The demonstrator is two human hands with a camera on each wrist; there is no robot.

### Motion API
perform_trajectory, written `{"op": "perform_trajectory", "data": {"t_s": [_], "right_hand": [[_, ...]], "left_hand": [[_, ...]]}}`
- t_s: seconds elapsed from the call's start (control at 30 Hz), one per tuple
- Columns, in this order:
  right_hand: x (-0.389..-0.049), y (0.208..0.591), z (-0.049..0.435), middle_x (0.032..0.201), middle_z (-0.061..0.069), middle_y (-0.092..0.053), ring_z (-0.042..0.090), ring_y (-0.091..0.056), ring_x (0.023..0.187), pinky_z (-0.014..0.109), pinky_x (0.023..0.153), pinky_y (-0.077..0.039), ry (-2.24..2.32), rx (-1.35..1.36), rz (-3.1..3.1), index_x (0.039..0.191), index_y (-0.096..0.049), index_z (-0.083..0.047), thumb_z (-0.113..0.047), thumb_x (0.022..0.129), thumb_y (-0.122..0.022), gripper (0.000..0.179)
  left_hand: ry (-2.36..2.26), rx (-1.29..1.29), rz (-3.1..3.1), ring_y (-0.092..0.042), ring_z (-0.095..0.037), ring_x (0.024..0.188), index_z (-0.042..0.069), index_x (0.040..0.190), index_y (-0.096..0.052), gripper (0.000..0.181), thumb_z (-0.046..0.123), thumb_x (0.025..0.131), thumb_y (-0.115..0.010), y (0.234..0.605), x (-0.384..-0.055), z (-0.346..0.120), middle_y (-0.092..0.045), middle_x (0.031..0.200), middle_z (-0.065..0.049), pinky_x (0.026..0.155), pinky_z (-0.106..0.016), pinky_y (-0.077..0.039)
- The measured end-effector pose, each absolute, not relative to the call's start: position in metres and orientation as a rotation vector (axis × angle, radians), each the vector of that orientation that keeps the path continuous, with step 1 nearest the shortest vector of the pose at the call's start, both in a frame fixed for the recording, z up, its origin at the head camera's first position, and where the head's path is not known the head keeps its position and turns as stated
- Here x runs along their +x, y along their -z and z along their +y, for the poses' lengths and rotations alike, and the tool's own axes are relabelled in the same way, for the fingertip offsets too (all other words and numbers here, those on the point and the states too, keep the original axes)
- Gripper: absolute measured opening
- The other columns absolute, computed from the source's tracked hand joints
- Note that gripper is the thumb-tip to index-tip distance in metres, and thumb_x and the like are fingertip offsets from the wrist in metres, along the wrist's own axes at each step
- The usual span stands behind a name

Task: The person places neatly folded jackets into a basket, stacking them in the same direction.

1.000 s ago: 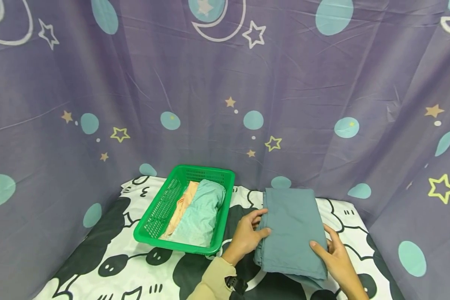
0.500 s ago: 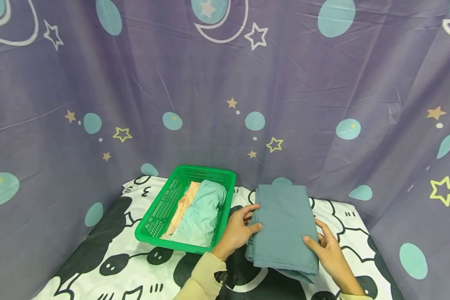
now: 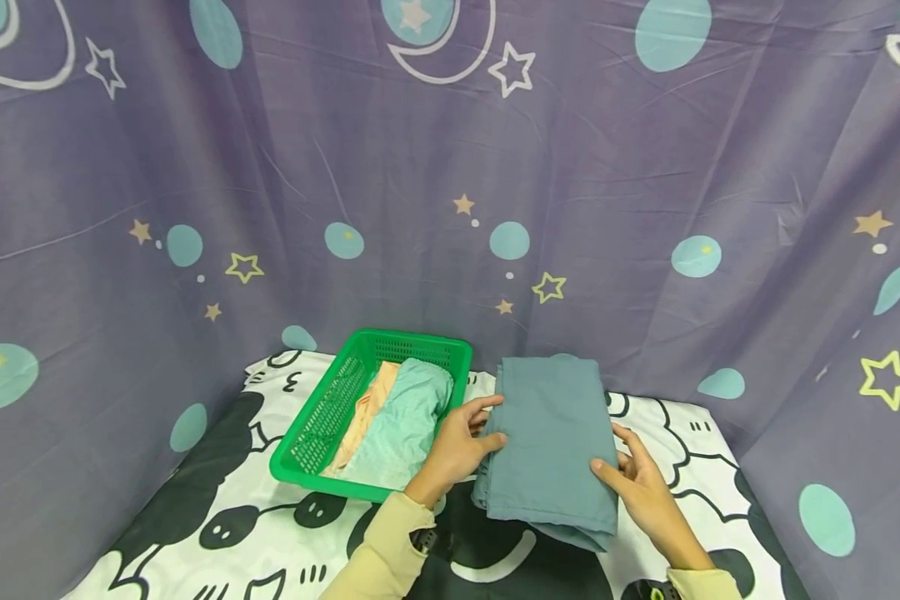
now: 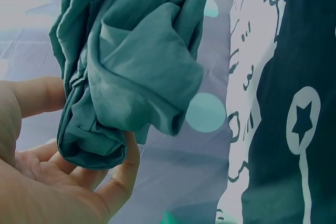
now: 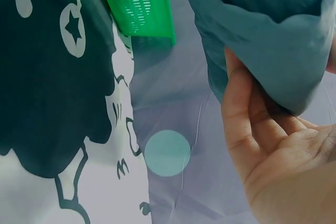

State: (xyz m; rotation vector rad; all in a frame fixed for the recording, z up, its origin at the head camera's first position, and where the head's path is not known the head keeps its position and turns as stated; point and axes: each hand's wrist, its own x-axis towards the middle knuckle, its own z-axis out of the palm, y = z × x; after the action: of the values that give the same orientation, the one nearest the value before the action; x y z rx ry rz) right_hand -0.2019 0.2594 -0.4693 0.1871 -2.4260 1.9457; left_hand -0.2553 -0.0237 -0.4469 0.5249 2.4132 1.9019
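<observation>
Between both hands a folded blue-grey cloth (image 3: 547, 442) is held up, its flat face toward the head camera. My left hand (image 3: 453, 446) grips its left edge, thumb on the near face and fingers behind. On the opposite edge, my right hand (image 3: 637, 483) holds it the same way. The left wrist view shows the cloth's layered, rolled folds (image 4: 142, 61) between thumb and fingers. In the right wrist view, fingers (image 5: 241, 103) support the underside of the cloth (image 5: 273, 40). Whether it is a garment cannot be told.
A green plastic basket (image 3: 300, 475) stands left of the cloth, behind my left hand. In it lie a mint cloth (image 3: 401, 433) and a peach cloth (image 3: 367, 412). The surface carries a black-and-white cartoon sheet (image 3: 270, 533). A purple curtain (image 3: 420, 167) encloses the back and sides.
Both hands have carried the folded cloth to the left and slightly upward in the head view, closer to the basket. The basket and its contents stay put.
</observation>
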Motion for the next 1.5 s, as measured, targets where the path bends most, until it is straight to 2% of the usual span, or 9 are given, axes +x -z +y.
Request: {"op": "perform_trajectory", "data": {"t_s": [0.13, 0.3, 0.37, 0.5, 0.8, 1.07, 1.33, 1.43, 1.5], "right_hand": [[-0.204, 0.465, 0.256, 0.119, 0.019, -0.070, 0.015, -0.074, 0.092, 0.031, 0.079, -0.059, -1.948, 0.233, -2.417, 0.156, -0.029, -0.008, -0.016, 0.104, -0.061, 0.063], [-0.204, 0.459, 0.252, 0.124, 0.024, -0.067, 0.014, -0.073, 0.094, 0.032, 0.079, -0.059, -1.977, 0.257, -2.420, 0.157, -0.027, -0.008, -0.017, 0.104, -0.061, 0.064], [-0.205, 0.457, 0.251, 0.127, 0.026, -0.066, 0.014, -0.073, 0.095, 0.033, 0.079, -0.059, -1.988, 0.256, -2.429, 0.158, -0.026, -0.009, -0.018, 0.104, -0.061, 0.064], [-0.208, 0.455, 0.247, 0.130, 0.029, -0.064, 0.013, -0.073, 0.096, 0.032, 0.081, -0.059, -1.992, 0.285, -2.446, 0.158, -0.025, -0.009, -0.019, 0.104, -0.060, 0.066], [-0.218, 0.451, 0.235, 0.134, 0.030, -0.061, 0.012, -0.071, 0.103, 0.030, 0.086, -0.058, -2.034, 0.421, -2.446, 0.158, -0.025, -0.010, -0.018, 0.104, -0.061, 0.066], [-0.226, 0.452, 0.224, 0.139, 0.030, -0.057, 0.010, -0.069, 0.107, 0.031, 0.087, -0.057, -2.056, 0.475, -2.459, 0.158, -0.023, -0.010, -0.017, 0.103, -0.061, 0.067], [-0.229, 0.448, 0.209, 0.142, 0.028, -0.057, 0.011, -0.067, 0.108, 0.030, 0.086, -0.056, -2.029, 0.461, -2.510, 0.160, -0.022, -0.011, -0.018, 0.103, -0.062, 0.070], [-0.231, 0.448, 0.205, 0.142, 0.029, -0.057, 0.011, -0.066, 0.108, 0.029, 0.086, -0.055, -2.014, 0.491, -2.521, 0.160, -0.021, -0.010, -0.018, 0.103, -0.061, 0.069], [-0.233, 0.447, 0.202, 0.142, 0.030, -0.056, 0.012, -0.067, 0.108, 0.029, 0.086, -0.055, -2.034, 0.517, -2.509, 0.160, -0.021, -0.010, -0.016, 0.103, -0.061, 0.069]], "left_hand": [[-1.902, 0.517, 2.384, -0.054, -0.037, 0.135, 0.015, 0.143, -0.061, 0.055, 0.005, 0.091, -0.072, 0.441, -0.257, -0.029, -0.056, 0.148, -0.021, 0.106, -0.053, -0.048], [-1.880, 0.530, 2.371, -0.054, -0.025, 0.113, 0.015, 0.145, -0.059, 0.054, 0.006, 0.093, -0.071, 0.435, -0.259, -0.035, -0.052, 0.152, -0.017, 0.089, -0.039, -0.044], [-1.878, 0.530, 2.363, -0.055, -0.028, 0.115, 0.016, 0.146, -0.058, 0.054, 0.007, 0.094, -0.071, 0.434, -0.259, -0.038, -0.050, 0.153, -0.018, 0.092, -0.042, -0.046], [-1.870, 0.516, 2.359, -0.048, -0.035, 0.141, 0.019, 0.147, -0.057, 0.054, 0.009, 0.095, -0.070, 0.433, -0.261, -0.044, -0.046, 0.157, -0.018, 0.108, -0.053, -0.045], [-1.847, 0.454, 2.395, -0.043, -0.038, 0.147, 0.023, 0.147, -0.057, 0.055, 0.010, 0.095, -0.071, 0.430, -0.263, -0.063, -0.045, 0.158, -0.018, 0.115, -0.058, -0.041], [-1.858, 0.418, 2.395, -0.041, -0.038, 0.148, 0.026, 0.146, -0.058, 0.055, 0.011, 0.095, -0.071, 0.427, -0.265, -0.078, -0.043, 0.160, -0.016, 0.114, -0.059, -0.042], [-1.852, 0.396, 2.413, -0.041, -0.037, 0.149, 0.024, 0.146, -0.058, 0.054, 0.009, 0.095, -0.071, 0.421, -0.264, -0.096, -0.041, 0.162, -0.014, 0.109, -0.053, -0.048], [-1.822, 0.391, 2.442, -0.051, -0.034, 0.139, 0.024, 0.145, -0.059, 0.054, 0.011, 0.094, -0.072, 0.419, -0.266, -0.102, -0.048, 0.155, -0.013, 0.098, -0.045, -0.052], [-1.806, 0.385, 2.461, -0.053, -0.033, 0.136, 0.025, 0.144, -0.060, 0.053, 0.012, 0.094, -0.072, 0.418, -0.268, -0.105, -0.050, 0.154, -0.013, 0.096, -0.042, -0.052]]}}
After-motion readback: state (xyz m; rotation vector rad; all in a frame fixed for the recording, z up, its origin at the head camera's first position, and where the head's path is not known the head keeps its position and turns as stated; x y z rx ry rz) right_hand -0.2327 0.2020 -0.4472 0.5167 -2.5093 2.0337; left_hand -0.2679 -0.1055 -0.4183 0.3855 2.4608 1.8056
